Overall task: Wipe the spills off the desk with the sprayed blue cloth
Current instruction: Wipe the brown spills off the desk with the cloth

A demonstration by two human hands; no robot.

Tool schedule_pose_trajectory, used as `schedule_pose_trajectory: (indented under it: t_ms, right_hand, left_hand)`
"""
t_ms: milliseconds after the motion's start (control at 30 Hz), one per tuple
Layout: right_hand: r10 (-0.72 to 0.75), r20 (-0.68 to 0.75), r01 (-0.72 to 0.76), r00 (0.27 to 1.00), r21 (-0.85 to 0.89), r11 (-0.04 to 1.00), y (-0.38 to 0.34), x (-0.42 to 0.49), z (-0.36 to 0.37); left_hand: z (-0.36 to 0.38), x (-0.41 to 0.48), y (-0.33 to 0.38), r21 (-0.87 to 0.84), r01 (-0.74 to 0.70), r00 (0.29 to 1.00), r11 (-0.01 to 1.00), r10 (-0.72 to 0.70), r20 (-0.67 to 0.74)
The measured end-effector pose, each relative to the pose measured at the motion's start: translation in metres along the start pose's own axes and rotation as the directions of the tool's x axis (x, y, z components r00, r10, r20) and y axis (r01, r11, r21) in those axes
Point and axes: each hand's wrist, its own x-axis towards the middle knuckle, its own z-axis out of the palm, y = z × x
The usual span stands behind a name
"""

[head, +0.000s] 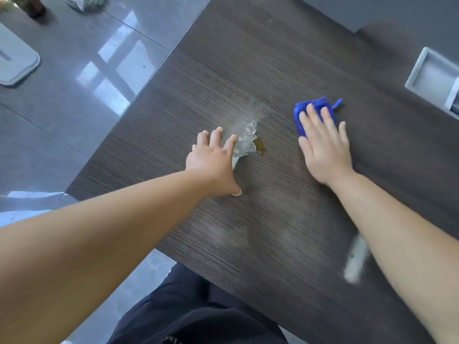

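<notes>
Blue cloth [315,105] lies under your flat right hand [323,152]; your spread, empty left hand [211,160] touching the spill [244,139] may smear it.

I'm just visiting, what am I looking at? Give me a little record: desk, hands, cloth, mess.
desk: dark wood grain
left hand: flat, fingers spread, fingertips at the spill's edge
right hand: flat, pressing on the cloth
cloth: blue, bunched, right of the spill, apart from it
spill: pale wet patch with a brown spot, not yet wiped
streak: white, blurred, beside the right forearm
</notes>
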Motion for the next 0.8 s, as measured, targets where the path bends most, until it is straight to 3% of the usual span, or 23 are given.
schedule_pose_trajectory:
  t_ms: [100,167,267,367,433,500,567,633,667,733,800]
  right_hand:
    - [0.312,-0.062,-0.311,0.948,0.03,0.95,-0.036,0.036,0.0]
    - [0.305,-0.059,-0.302,0.95,0.052,0.952,-0.071,0.044,0.003]
    - [-0.008,-0.028,0.009,1.0,0.027,1.0,-0.105,0.003,0.017]
    - [-0.337,0.029,0.337,0.941,-0.008,0.941,-0.082,-0.052,0.024]
    - [-0.437,0.037,0.439,0.899,-0.053,0.897,-0.039,-0.062,0.022]
    - [-0.306,0.014,0.307,0.952,-0.059,0.95,-0.009,-0.051,0.014]
    - [0.057,-0.019,-0.057,0.998,0.003,0.998,-0.013,-0.027,0.007]
    - [0.345,-0.079,-0.342,0.935,0.055,0.938,-0.043,-0.005,0.008]
    - [0.396,-0.092,-0.39,0.914,0.078,0.918,-0.062,0.002,0.01]
    - [0.311,-0.093,-0.303,0.946,0.088,0.949,-0.096,-0.003,0.018]
    - [0.059,-0.081,-0.054,0.995,0.065,0.996,-0.113,-0.034,0.025]
  left_hand:
    - [0.002,-0.001,0.0,0.036,-0.003,1.0,0.999,0.004,-0.02]
    - [0.004,-0.003,0.0,0.049,0.013,0.999,0.999,-0.011,-0.035]
    - [0.005,-0.001,-0.002,0.056,0.024,0.998,0.998,-0.021,-0.052]
    - [0.006,0.0,-0.004,0.058,0.03,0.998,0.998,-0.026,-0.06]
    - [0.006,0.0,-0.004,0.064,0.017,0.999,0.998,-0.014,-0.046]
    - [0.006,-0.001,-0.003,0.062,0.016,0.999,0.998,-0.014,-0.036]
    - [0.005,0.0,-0.002,0.073,0.016,0.999,0.997,-0.014,-0.041]
    - [0.005,0.001,-0.002,0.089,0.012,0.999,0.996,-0.009,-0.039]
    - [0.005,0.001,-0.002,0.094,0.013,0.999,0.995,-0.009,-0.038]
    - [0.005,0.0,-0.002,0.1,0.019,0.999,0.995,-0.014,-0.045]
    - [0.006,0.001,-0.003,0.101,0.01,0.998,0.995,-0.004,-0.064]
